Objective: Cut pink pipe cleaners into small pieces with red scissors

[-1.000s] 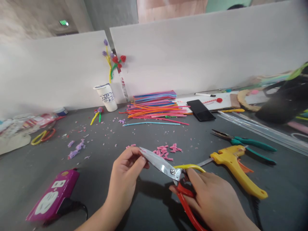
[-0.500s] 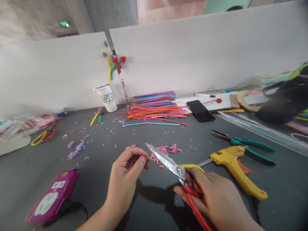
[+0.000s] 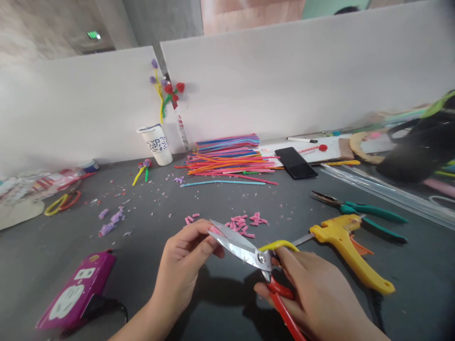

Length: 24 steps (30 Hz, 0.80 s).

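Note:
Between its thumb and fingers, my left hand (image 3: 186, 258) pinches a small pink piece of pipe cleaner (image 3: 215, 230). My right hand (image 3: 313, 284) grips scissors (image 3: 245, 248) with one red and one yellow handle. Their blades are parted a little, with the tips at the pink piece by my left fingertips. Beyond the blades lie several cut pink pieces (image 3: 239, 222) on the dark table, with a few more (image 3: 192, 219) behind my left fingers.
A yellow glue gun (image 3: 350, 246) and green-handled pliers (image 3: 369, 213) lie at right, near a black phone (image 3: 295, 163). Bundled pipe cleaners (image 3: 227, 161) lie at the back beside a paper cup (image 3: 156, 144). A purple power strip (image 3: 78, 291) sits front left; purple scraps (image 3: 113, 222) lie behind it.
The scissors have shifted left, and their blades have parted around the pink piece at my left fingertips. My left hand has stayed nearly in place, still pinching.

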### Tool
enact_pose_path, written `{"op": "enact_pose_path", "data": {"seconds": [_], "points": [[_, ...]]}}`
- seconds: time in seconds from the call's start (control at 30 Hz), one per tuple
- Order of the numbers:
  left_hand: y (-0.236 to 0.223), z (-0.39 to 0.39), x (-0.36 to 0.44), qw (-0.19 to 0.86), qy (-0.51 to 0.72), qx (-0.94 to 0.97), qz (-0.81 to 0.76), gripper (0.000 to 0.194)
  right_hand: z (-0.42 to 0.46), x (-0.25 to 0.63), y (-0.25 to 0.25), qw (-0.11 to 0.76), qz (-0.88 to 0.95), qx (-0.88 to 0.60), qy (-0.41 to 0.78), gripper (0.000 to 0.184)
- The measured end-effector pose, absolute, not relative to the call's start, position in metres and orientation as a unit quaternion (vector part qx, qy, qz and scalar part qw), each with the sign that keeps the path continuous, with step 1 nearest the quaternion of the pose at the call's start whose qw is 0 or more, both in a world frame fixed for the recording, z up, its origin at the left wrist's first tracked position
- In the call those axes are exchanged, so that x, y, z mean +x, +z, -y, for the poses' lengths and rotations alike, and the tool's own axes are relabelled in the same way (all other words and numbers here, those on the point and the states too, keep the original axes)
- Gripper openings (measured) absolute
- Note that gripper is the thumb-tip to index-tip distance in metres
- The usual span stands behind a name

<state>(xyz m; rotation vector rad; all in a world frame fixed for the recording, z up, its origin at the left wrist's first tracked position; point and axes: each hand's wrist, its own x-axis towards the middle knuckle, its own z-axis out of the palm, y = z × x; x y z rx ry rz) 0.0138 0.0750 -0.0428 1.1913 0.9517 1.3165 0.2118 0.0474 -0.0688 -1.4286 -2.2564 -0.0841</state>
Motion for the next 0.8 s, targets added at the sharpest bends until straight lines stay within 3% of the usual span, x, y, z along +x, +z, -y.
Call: {"op": "enact_pose_path", "data": {"seconds": [0.8], "points": [[-0.0409, -0.0757, 0.0128, 0.582, 0.545, 0.476, -0.37, 0.008, -0.0456, 0.2132, -0.0682, 0.253, 0.823, -0.507, -0.049, 0.037]]}}
